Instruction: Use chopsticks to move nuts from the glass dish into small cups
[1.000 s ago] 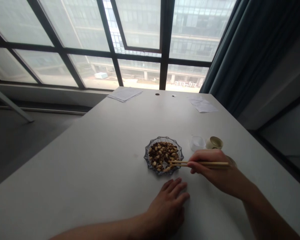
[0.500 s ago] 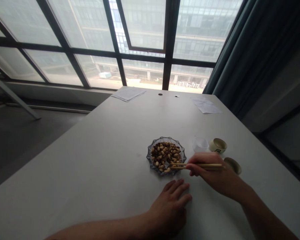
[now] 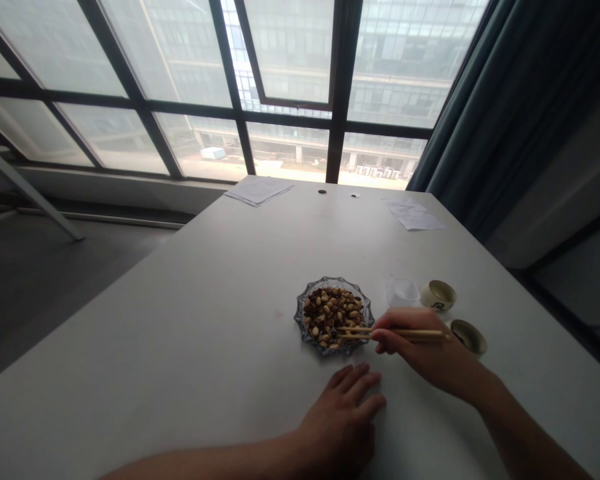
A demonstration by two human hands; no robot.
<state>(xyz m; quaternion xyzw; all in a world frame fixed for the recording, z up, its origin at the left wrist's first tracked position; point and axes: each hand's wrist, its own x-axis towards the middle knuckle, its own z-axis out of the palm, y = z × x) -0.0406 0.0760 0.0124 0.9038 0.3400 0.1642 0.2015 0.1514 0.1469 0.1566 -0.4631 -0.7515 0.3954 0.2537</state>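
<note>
A scalloped glass dish (image 3: 300,319) of mixed nuts (image 3: 333,313) sits on the white table (image 3: 205,313). My right hand (image 3: 425,350) is closed round a pair of wooden chopsticks (image 3: 395,333), whose tips reach left into the nuts at the dish's near right side. My left hand (image 3: 343,417) lies flat on the table just in front of the dish, fingers stretched out and empty.
Right of the dish stand a small clear cup (image 3: 401,291) and two small ceramic cups (image 3: 437,295) (image 3: 469,337). Papers (image 3: 259,190) (image 3: 414,215) lie at the table's far edge by the window. A dark curtain (image 3: 485,113) hangs at the right.
The view has shifted slightly. The chopstick tips have stayed in the nuts at the dish's right side; my left hand has kept still.
</note>
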